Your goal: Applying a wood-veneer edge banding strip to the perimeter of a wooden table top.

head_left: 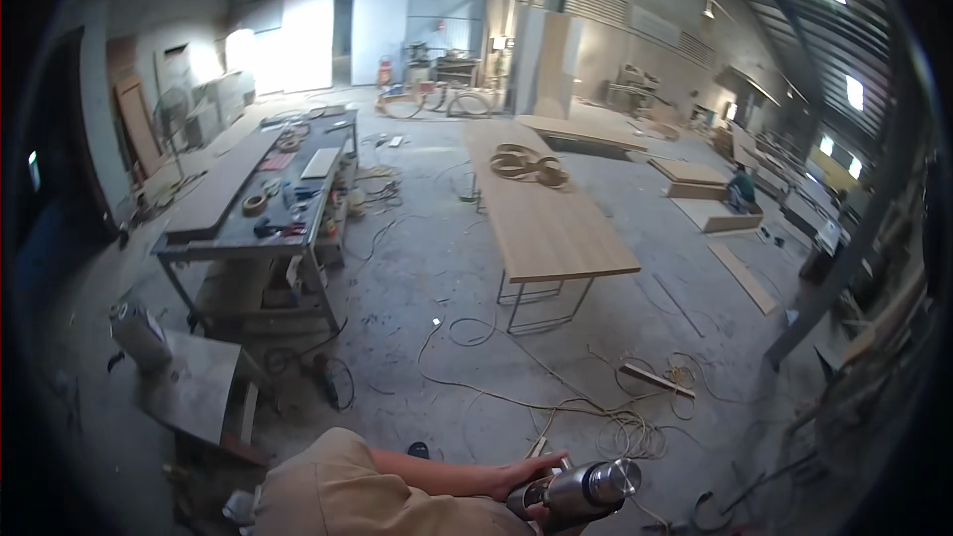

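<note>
A steel vacuum flask [581, 491] lies tilted at the lower edge, its round shiny end toward the right. My left hand [521, 474] reaches across from a beige sleeve and is closed at the flask's near left end, by a dark rounded metal part. Beneath the flask a little of my right hand [539, 514] shows, its fingers bent against the metal; the rest of it is hidden by the flask and the picture's edge.
A long wooden-topped table [566, 228] with coiled strips [531, 167] stands ahead. To the left are a metal workbench [238, 248] with tools and a low table [199, 387] bearing a metal can [141, 335]. Cables [625, 432] cross the floor. A person [741, 189] crouches by panels at right.
</note>
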Demonstrator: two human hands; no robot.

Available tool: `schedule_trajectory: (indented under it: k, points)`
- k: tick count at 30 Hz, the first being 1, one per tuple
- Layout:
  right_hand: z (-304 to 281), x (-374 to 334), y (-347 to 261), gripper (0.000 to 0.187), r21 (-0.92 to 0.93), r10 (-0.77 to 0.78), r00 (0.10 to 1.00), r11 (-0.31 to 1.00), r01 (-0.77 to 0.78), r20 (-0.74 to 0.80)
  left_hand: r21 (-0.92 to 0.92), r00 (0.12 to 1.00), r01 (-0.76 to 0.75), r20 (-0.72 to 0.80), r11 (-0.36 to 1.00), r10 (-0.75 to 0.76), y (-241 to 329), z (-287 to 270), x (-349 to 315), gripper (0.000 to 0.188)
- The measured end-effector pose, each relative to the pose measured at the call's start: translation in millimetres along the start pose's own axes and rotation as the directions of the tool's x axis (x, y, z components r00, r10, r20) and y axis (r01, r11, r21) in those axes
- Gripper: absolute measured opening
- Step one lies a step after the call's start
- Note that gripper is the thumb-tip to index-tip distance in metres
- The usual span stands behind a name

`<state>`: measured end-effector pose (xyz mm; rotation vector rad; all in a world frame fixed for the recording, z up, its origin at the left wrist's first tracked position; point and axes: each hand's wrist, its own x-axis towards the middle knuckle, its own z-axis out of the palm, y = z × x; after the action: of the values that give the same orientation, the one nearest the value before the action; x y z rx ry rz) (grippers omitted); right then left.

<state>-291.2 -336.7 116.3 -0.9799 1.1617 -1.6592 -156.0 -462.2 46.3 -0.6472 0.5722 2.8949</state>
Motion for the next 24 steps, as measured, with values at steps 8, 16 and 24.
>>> schedule_trajectory:
  k: [8, 16, 24]
  points:
    - [-21, -5, -71, 0.061, -0.119, -0.056, 0.993, 0.991, 0.069, 0.107, -0.132, 0.974, -0.063, -0.226, 0.989, 0.032, -9, 9, -22, 0.065]
    - [40, -28, -177, 0.063, -0.833, -0.318, 0.811, 0.102, 0.544, 0.49, 0.159, 0.961, -0.125, -0.226, 0.979, 0.159, -10, -5, -1, 0.076]
    - [65, -37, -182, 0.069, -0.805, -0.171, 0.788, -0.179, 0.565, 0.591, 0.283, 0.944, -0.204, -0.197, 0.937, 0.265, -9, 0, 1, 0.062]
